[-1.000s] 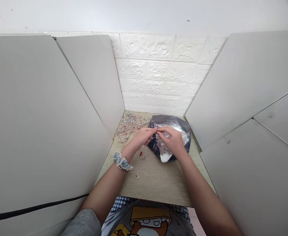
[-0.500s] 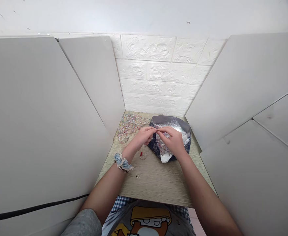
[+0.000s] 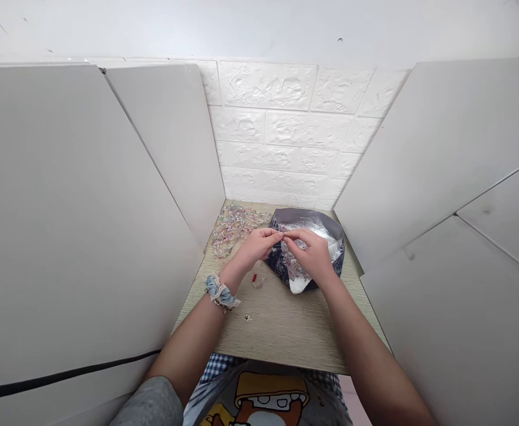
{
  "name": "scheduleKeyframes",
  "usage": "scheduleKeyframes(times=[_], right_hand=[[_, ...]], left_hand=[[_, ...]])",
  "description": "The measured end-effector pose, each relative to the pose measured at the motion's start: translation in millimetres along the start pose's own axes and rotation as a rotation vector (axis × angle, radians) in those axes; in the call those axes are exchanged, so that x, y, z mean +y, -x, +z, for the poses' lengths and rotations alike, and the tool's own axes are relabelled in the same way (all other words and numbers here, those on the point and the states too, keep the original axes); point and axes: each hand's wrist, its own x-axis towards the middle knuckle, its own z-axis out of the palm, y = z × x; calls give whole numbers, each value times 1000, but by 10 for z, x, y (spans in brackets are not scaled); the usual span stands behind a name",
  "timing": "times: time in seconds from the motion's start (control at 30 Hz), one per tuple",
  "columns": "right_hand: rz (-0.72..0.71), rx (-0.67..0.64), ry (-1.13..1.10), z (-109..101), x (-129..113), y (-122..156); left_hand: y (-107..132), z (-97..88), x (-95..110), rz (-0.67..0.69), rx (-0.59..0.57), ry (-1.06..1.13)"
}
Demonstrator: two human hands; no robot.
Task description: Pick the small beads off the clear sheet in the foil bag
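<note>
"Board (image 3: 281,337) first: pale wood grain, edge right against your lap. What's closest to you?"

"Your printed grey shirt (image 3: 268,396), with checked cloth (image 3: 215,367) showing at the board's edge. A grey sleeve (image 3: 151,402) sits at your left arm. One tiny bead (image 3: 247,317) lies alone on the board, near your left wrist."

"Left wrist wears what?"

"Blue scrunchie (image 3: 221,294), lace-edged. Just past it, a red bead (image 3: 255,277) and a clear loop (image 3: 258,284) lie beside your left hand, not touching it."

"Your grip?"

"Closed, both sides. Your left hand (image 3: 255,248) and right hand (image 3: 312,254) meet in a pinch, thumbs and forefingers together, above the bag's near edge. Whatever sits between those fingers is too small to tell."

"And the bag?"

"Foil bag (image 3: 306,248), navy patterned outside, silver lining crumpled open, lying directly ahead of you under your right hand. Glassy beads (image 3: 292,263) show inside it."

"Farther out?"

"Bead strands (image 3: 233,231), multicoloured, heaped on the board beyond your left hand, just beside the bag. Behind everything, a white brick-pattern wall (image 3: 277,130), with white panels (image 3: 77,207) and (image 3: 445,165) closing in both sides."
</note>
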Motion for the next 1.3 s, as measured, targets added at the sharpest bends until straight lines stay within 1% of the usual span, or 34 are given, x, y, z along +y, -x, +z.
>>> scheduleKeyframes(times=[0.13,0.23,0.33,0.43,0.57,0.7,0.83,0.93,1.0,1.1,1.17,1.23,1.3], right_hand=[[8,-16,-7,2,29,1],[8,-23,32,2,42,2],[-11,-31,54,2,44,5],[-34,-41,23,4,39,10],[-8,-19,13,4,14,15],[44,-13,13,0,-19,15],[34,-39,-7,-16,-31,7],[50,-53,25,-30,-13,0],[122,-103,101,-33,17,-2],[246,-285,279,-18,77,7],[289,-396,391,2,118,23],[308,-429,496,21,157,47],[320,-436,575,32,198,73]], left_hand=[[-7,-14,-22,16,10,-48],[-13,-12,-28,22,13,-70],[-16,-7,-23,31,24,-96],[-19,-6,-26,24,24,-100],[-30,-5,-54,13,-2,-18],[-43,3,-72,10,-76,57],[-33,11,-60,27,-70,17],[-20,18,-56,46,-78,-29],[-19,20,-59,60,-74,-20],[-29,13,-61,88,-6,63],[-38,0,-56,111,52,131],[-46,-13,-50,130,95,176],[-50,-21,-46,137,110,202]])
